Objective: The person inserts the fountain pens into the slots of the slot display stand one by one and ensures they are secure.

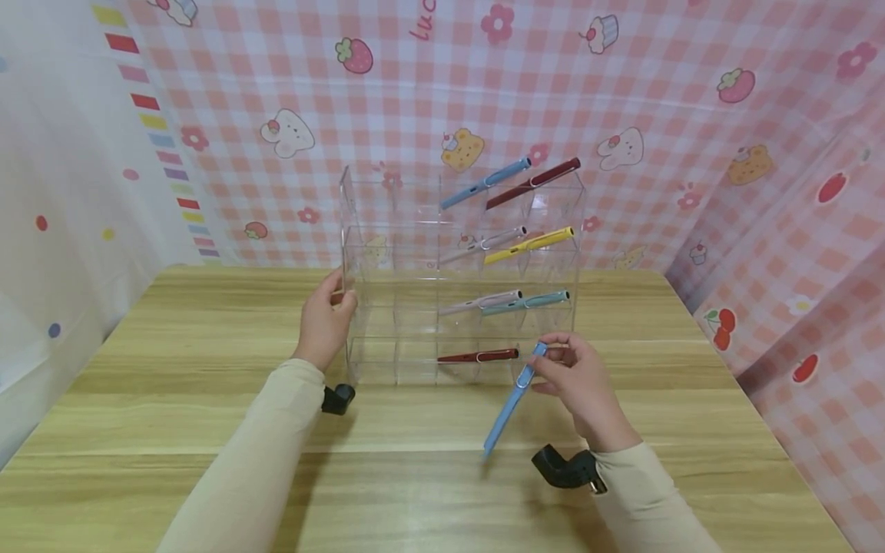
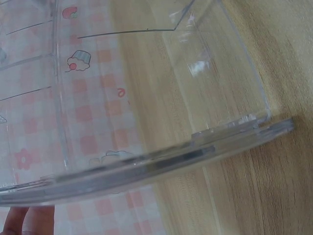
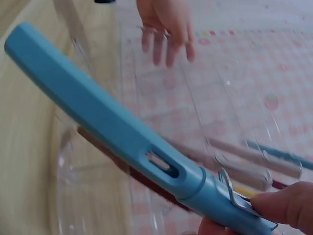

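My right hand (image 1: 577,380) pinches a capped blue fountain pen (image 1: 513,403) by its clip end. The barrel slants down and left, in front of a clear acrylic pen rack (image 1: 417,361). In the right wrist view the blue pen (image 3: 105,112) crosses the foreground, with its metal clip beside my thumb (image 3: 288,205). My left hand (image 1: 325,326) rests against the rack's left side. In the left wrist view its fingers (image 2: 32,220) show outside the clear side panel (image 2: 112,178).
Several pens lie slanted in the right columns of the rack, among them a yellow pen (image 1: 528,246), a teal pen (image 1: 525,302) and a dark red pen (image 1: 477,356). The rack stands on a wooden table (image 1: 429,476) before a pink checked cloth (image 1: 429,100).
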`<state>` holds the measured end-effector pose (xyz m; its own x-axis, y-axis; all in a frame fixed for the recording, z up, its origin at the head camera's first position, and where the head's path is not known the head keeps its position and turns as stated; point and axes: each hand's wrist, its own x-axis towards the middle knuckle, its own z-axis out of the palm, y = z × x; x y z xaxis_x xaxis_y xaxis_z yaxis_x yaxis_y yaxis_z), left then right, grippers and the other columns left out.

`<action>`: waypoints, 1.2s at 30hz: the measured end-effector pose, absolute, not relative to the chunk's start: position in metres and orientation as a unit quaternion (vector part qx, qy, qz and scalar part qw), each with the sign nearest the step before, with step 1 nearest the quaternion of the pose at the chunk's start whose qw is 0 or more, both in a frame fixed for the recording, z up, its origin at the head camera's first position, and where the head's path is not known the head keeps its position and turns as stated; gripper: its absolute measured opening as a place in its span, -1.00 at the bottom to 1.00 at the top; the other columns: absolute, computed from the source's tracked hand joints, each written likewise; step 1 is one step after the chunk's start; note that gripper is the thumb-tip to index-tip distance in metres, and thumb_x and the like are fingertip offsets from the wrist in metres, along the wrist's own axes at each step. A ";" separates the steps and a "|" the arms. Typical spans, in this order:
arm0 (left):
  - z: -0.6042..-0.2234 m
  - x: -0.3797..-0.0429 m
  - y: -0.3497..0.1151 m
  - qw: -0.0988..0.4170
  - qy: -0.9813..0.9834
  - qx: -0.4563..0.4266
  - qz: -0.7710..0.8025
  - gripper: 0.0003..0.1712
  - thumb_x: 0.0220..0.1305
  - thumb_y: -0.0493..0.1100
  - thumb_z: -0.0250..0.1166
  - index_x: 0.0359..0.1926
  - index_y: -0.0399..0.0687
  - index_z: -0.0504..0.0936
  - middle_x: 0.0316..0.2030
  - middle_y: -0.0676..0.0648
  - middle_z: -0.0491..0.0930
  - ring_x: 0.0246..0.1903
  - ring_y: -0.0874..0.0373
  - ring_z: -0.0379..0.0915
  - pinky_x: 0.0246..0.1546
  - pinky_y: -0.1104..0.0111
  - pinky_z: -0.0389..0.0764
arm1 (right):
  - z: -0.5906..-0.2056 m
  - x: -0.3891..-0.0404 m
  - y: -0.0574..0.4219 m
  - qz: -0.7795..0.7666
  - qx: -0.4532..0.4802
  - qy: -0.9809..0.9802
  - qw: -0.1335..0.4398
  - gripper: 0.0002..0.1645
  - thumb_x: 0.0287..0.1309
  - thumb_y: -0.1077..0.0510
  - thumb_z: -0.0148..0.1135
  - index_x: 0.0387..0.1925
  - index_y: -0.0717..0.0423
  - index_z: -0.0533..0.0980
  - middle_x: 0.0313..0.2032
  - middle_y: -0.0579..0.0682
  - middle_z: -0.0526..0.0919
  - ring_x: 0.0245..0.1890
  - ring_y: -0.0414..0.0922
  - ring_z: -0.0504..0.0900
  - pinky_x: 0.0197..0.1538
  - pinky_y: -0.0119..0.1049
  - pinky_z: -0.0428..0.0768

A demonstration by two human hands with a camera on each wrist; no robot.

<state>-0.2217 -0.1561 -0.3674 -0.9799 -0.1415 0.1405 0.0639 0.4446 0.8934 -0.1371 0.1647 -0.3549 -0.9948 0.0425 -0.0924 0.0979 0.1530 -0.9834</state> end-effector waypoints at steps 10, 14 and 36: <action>-0.367 -0.222 -0.156 0.102 -0.841 0.020 -0.531 -0.46 0.39 -0.21 -0.01 0.38 -0.03 0.34 0.21 -0.22 0.45 0.13 -0.11 0.39 0.04 0.04 0.51 | -0.349 -0.145 0.185 -0.667 0.086 0.739 -0.041 -0.60 0.25 0.33 0.14 0.09 0.32 0.28 -0.31 -0.06 0.53 -0.41 -0.29 0.65 -0.23 -0.30 0.68; -0.367 -0.222 -0.156 0.100 -0.842 0.021 -0.530 -0.46 0.39 -0.21 -0.01 0.38 -0.03 0.33 0.21 -0.22 0.45 0.13 -0.11 0.38 0.05 0.03 0.50 | -0.349 -0.148 0.190 -0.675 0.098 0.728 -0.072 -0.68 0.25 0.32 0.14 0.01 0.21 0.32 -0.34 -0.13 0.56 -0.40 -0.30 0.65 -0.24 -0.32 0.68; -0.367 -0.222 -0.156 0.095 -0.844 0.020 -0.528 -0.46 0.42 -0.21 -0.02 0.40 -0.02 0.30 0.22 -0.22 0.44 0.16 -0.11 0.37 0.05 0.01 0.51 | -0.357 -0.159 0.196 -0.719 0.156 0.648 -0.199 -0.71 0.21 0.31 0.22 -0.17 -0.03 0.33 -0.33 -0.05 0.44 -0.39 -0.31 0.68 -0.32 -0.43 0.66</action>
<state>-0.2219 -0.1563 -0.3674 -0.9812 -0.1337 0.1390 0.0666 0.4417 0.8947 -0.1590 0.1956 -0.3575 -0.8721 0.4881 0.0345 -0.0848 -0.0814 -0.9931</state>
